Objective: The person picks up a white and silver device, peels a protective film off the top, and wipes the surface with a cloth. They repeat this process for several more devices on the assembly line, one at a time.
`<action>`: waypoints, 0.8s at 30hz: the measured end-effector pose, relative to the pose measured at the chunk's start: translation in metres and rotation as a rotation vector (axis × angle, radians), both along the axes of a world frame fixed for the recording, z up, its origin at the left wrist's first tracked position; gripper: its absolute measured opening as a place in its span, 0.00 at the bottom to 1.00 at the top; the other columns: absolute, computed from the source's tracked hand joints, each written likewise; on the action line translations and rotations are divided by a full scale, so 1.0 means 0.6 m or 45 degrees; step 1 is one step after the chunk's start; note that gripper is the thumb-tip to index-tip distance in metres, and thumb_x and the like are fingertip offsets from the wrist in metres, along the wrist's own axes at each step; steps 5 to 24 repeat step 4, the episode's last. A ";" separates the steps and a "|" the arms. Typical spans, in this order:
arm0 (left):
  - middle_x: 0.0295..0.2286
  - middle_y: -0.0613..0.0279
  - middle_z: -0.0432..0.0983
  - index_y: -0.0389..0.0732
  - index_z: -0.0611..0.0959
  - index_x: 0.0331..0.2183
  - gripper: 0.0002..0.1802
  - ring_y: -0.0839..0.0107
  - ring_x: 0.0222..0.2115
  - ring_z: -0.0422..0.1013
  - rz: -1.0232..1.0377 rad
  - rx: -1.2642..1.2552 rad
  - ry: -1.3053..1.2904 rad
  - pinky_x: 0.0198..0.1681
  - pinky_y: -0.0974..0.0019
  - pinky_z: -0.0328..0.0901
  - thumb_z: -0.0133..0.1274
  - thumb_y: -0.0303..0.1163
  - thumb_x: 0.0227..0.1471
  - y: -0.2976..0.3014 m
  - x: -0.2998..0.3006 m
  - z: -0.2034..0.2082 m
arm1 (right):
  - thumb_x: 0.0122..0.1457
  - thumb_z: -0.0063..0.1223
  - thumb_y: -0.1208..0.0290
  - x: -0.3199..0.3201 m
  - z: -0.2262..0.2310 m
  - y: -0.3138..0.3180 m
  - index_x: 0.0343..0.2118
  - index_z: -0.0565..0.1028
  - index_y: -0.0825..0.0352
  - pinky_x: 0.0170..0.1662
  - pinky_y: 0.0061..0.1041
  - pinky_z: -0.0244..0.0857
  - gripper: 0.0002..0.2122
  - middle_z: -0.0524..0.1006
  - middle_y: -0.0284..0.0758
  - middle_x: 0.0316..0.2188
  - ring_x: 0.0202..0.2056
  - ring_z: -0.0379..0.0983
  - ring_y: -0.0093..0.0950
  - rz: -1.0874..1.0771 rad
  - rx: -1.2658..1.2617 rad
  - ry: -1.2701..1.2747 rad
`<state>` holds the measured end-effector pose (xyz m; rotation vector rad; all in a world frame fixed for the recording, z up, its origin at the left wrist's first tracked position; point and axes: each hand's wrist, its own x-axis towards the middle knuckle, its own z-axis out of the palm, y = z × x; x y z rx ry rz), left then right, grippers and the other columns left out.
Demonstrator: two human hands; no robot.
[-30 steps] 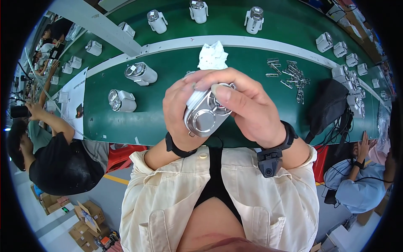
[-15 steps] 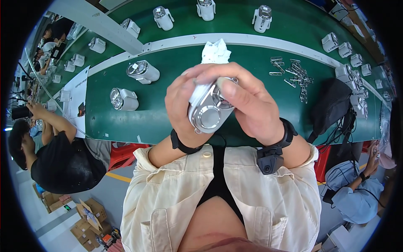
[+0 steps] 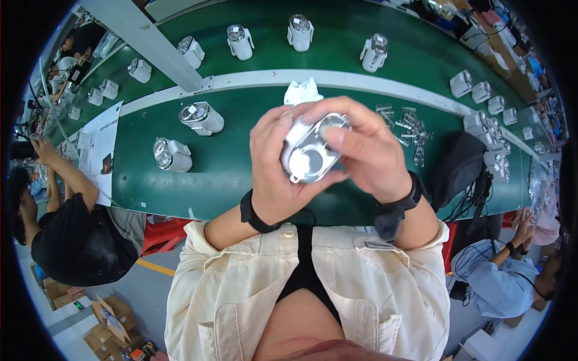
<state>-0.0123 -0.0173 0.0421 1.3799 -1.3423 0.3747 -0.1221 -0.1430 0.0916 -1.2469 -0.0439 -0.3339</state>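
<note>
Between my hands, above the green table (image 3: 223, 192), is a white oval-bodied device with a shiny chrome end face (image 3: 307, 161) turned up toward me. My left hand (image 3: 272, 159) wraps round its left side. My right hand (image 3: 370, 150) grips the other side, its thumb pressed on the upper round part of the chrome face. Much of the white body is hidden by the fingers. A crumpled white cloth (image 3: 303, 92) lies just beyond my hands. Two similar devices, an upper one (image 3: 203, 118) and a nearer one (image 3: 172, 154), stand to the left.
Several small metal clip-like pieces (image 3: 414, 129) lie scattered at right, near a black bag (image 3: 456, 163) with cables. Beyond a white rail (image 3: 253, 79), more white devices (image 3: 300, 32) stand in a row. Co-workers sit at left (image 3: 84, 240) and right (image 3: 494, 280).
The device has tilted and shifted slightly right in my hands, and light now glares off its chrome face. My right thumb still rests on it. The whole view has shifted slightly.
</note>
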 end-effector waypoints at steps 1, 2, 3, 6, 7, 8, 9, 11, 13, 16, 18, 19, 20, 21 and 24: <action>0.52 0.45 0.64 0.37 0.60 0.56 0.52 0.53 0.50 0.65 -0.023 -0.040 0.015 0.51 0.54 0.62 0.73 0.36 0.33 -0.001 0.003 0.002 | 0.63 0.45 0.65 0.007 0.005 -0.019 0.50 0.69 0.69 0.52 0.30 0.66 0.16 0.70 0.45 0.52 0.51 0.70 0.33 -0.067 -0.001 0.014; 0.53 0.45 0.63 0.37 0.60 0.56 0.52 0.53 0.51 0.63 -0.045 -0.083 0.029 0.52 0.53 0.60 0.73 0.38 0.34 -0.002 0.006 0.003 | 0.63 0.45 0.65 0.017 0.012 -0.044 0.50 0.69 0.69 0.52 0.31 0.67 0.16 0.70 0.45 0.52 0.51 0.70 0.33 -0.133 -0.005 0.027; 0.54 0.45 0.61 0.37 0.60 0.56 0.52 0.53 0.53 0.62 -0.074 -0.120 0.043 0.54 0.52 0.59 0.72 0.40 0.35 -0.002 0.009 0.005 | 0.63 0.45 0.65 0.028 0.022 -0.068 0.50 0.69 0.68 0.52 0.32 0.68 0.16 0.71 0.45 0.51 0.51 0.71 0.34 -0.205 -0.004 0.040; 0.54 0.45 0.61 0.37 0.60 0.56 0.52 0.53 0.53 0.62 -0.070 -0.145 0.044 0.54 0.52 0.59 0.72 0.40 0.35 -0.005 0.011 0.008 | 0.63 0.45 0.65 0.031 0.029 -0.072 0.50 0.69 0.68 0.52 0.32 0.68 0.16 0.71 0.45 0.51 0.51 0.71 0.34 -0.201 -0.028 0.040; 0.54 0.45 0.61 0.37 0.60 0.56 0.52 0.53 0.53 0.62 -0.070 -0.145 0.044 0.54 0.52 0.59 0.72 0.40 0.35 -0.005 0.011 0.008 | 0.63 0.45 0.65 0.031 0.029 -0.072 0.50 0.69 0.68 0.52 0.32 0.68 0.16 0.71 0.45 0.51 0.51 0.71 0.34 -0.201 -0.028 0.040; 0.54 0.45 0.61 0.37 0.60 0.56 0.52 0.53 0.53 0.62 -0.070 -0.145 0.044 0.54 0.52 0.59 0.72 0.40 0.35 -0.005 0.011 0.008 | 0.63 0.45 0.65 0.031 0.029 -0.072 0.50 0.69 0.68 0.52 0.32 0.68 0.16 0.71 0.45 0.51 0.51 0.71 0.34 -0.201 -0.028 0.040; 0.54 0.45 0.61 0.37 0.60 0.56 0.52 0.53 0.53 0.62 -0.070 -0.145 0.044 0.54 0.52 0.59 0.72 0.40 0.35 -0.005 0.011 0.008 | 0.63 0.45 0.65 0.031 0.029 -0.072 0.50 0.69 0.68 0.52 0.32 0.68 0.16 0.71 0.45 0.51 0.51 0.71 0.34 -0.201 -0.028 0.040; 0.54 0.45 0.61 0.37 0.60 0.56 0.52 0.53 0.53 0.62 -0.070 -0.145 0.044 0.54 0.52 0.59 0.72 0.40 0.35 -0.005 0.011 0.008 | 0.63 0.45 0.65 0.031 0.029 -0.072 0.50 0.69 0.68 0.52 0.32 0.68 0.16 0.71 0.45 0.51 0.51 0.71 0.34 -0.201 -0.028 0.040; 0.54 0.45 0.61 0.37 0.60 0.56 0.52 0.53 0.53 0.62 -0.070 -0.145 0.044 0.54 0.52 0.59 0.72 0.40 0.35 -0.005 0.011 0.008 | 0.63 0.45 0.65 0.031 0.029 -0.072 0.50 0.69 0.68 0.52 0.32 0.68 0.16 0.71 0.45 0.51 0.51 0.71 0.34 -0.201 -0.028 0.040; 0.54 0.45 0.61 0.37 0.60 0.56 0.52 0.53 0.53 0.62 -0.070 -0.145 0.044 0.54 0.52 0.59 0.72 0.40 0.35 -0.005 0.011 0.008 | 0.63 0.45 0.65 0.031 0.029 -0.072 0.50 0.69 0.68 0.52 0.32 0.68 0.16 0.71 0.45 0.51 0.51 0.71 0.34 -0.201 -0.028 0.040; 0.54 0.45 0.61 0.37 0.60 0.56 0.52 0.53 0.53 0.62 -0.070 -0.145 0.044 0.54 0.52 0.59 0.72 0.40 0.35 -0.005 0.011 0.008 | 0.63 0.45 0.65 0.031 0.029 -0.072 0.50 0.69 0.68 0.52 0.32 0.68 0.16 0.71 0.45 0.51 0.51 0.71 0.34 -0.201 -0.028 0.040; 0.54 0.45 0.61 0.37 0.60 0.56 0.52 0.53 0.53 0.62 -0.070 -0.145 0.044 0.54 0.52 0.59 0.72 0.40 0.35 -0.005 0.011 0.008 | 0.63 0.45 0.65 0.031 0.029 -0.072 0.50 0.69 0.68 0.52 0.32 0.68 0.16 0.71 0.45 0.51 0.51 0.71 0.34 -0.201 -0.028 0.040; 0.54 0.45 0.61 0.37 0.60 0.56 0.52 0.53 0.53 0.62 -0.070 -0.145 0.044 0.54 0.52 0.59 0.72 0.40 0.35 -0.005 0.011 0.008 | 0.63 0.45 0.65 0.031 0.029 -0.072 0.50 0.69 0.68 0.52 0.32 0.68 0.16 0.71 0.45 0.51 0.51 0.71 0.34 -0.201 -0.028 0.040; 0.54 0.45 0.61 0.37 0.60 0.56 0.52 0.53 0.53 0.62 -0.070 -0.145 0.044 0.54 0.52 0.59 0.72 0.40 0.35 -0.005 0.011 0.008 | 0.63 0.45 0.65 0.031 0.029 -0.072 0.50 0.69 0.68 0.52 0.32 0.68 0.16 0.71 0.45 0.51 0.51 0.71 0.34 -0.201 -0.028 0.040; 0.54 0.45 0.61 0.37 0.60 0.56 0.52 0.53 0.53 0.62 -0.070 -0.145 0.044 0.54 0.52 0.59 0.72 0.40 0.35 -0.005 0.011 0.008 | 0.63 0.45 0.65 0.031 0.029 -0.072 0.50 0.69 0.68 0.52 0.32 0.68 0.16 0.71 0.45 0.51 0.51 0.71 0.34 -0.201 -0.028 0.040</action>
